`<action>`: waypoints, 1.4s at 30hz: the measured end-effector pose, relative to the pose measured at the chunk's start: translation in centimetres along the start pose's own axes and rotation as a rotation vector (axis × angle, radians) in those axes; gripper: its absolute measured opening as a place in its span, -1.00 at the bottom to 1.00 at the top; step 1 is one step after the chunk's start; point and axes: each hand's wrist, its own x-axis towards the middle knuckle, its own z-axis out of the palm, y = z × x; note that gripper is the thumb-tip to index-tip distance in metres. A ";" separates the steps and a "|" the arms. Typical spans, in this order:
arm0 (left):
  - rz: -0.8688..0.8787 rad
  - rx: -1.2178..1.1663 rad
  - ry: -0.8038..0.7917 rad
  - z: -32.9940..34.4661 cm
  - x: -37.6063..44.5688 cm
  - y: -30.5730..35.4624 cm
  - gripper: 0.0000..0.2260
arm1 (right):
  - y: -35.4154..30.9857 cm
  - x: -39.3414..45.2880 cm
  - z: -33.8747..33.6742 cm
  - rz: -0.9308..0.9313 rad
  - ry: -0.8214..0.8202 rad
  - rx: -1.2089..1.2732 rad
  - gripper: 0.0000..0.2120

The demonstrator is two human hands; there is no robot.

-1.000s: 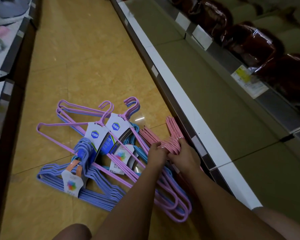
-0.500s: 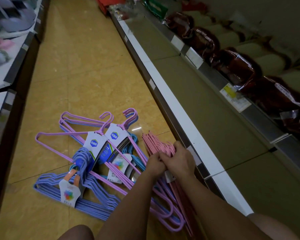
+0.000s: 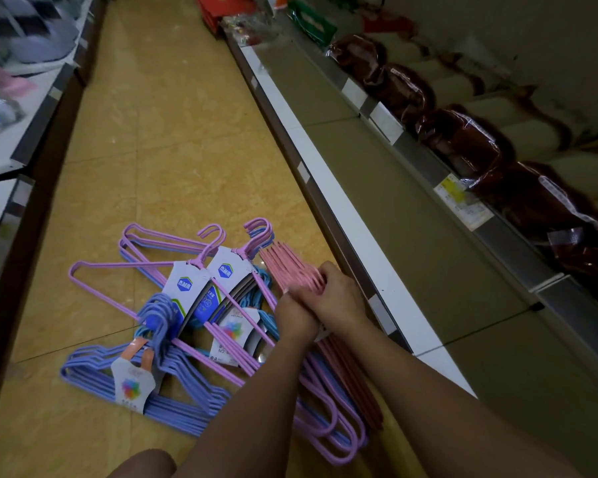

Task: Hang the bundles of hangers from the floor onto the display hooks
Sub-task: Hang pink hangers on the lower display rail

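Progress: early by my reckoning; no bundle hung, no display hooks in view.
Pink bundle (image 3: 292,270): in my grip, at the foot of the shelf edge (image 3: 346,215); whether it's off the floor (image 3: 173,139) I cannot tell.
Right hand (image 3: 339,298): fingers curled tight over the pink bundle's neck.
Left hand (image 3: 296,313): closed against the same bundle, pressed to my right; fingertips hidden.
Left to do: purple bundles (image 3: 201,260), blue bundle (image 3: 145,384) lie overlapping on the floor just beside.

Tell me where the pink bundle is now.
Head view, lower centre: the pink bundle is held by both hands, right of the purple bundles, beside the shelf base.
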 end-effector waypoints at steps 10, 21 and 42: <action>-0.145 -0.148 0.100 -1.2 1.1 -2.7 -0.56 | 4.9 0.0 -0.5 0.214 -0.279 -0.078 -0.51; -0.098 -0.267 -0.050 -1.9 0.9 -6.1 -0.69 | 5.7 1.3 3.5 0.212 -0.328 -0.018 -0.43; -0.223 -0.302 -0.271 -3.0 0.7 -7.2 -0.71 | 6.5 0.8 3.6 0.172 0.085 -0.338 -0.78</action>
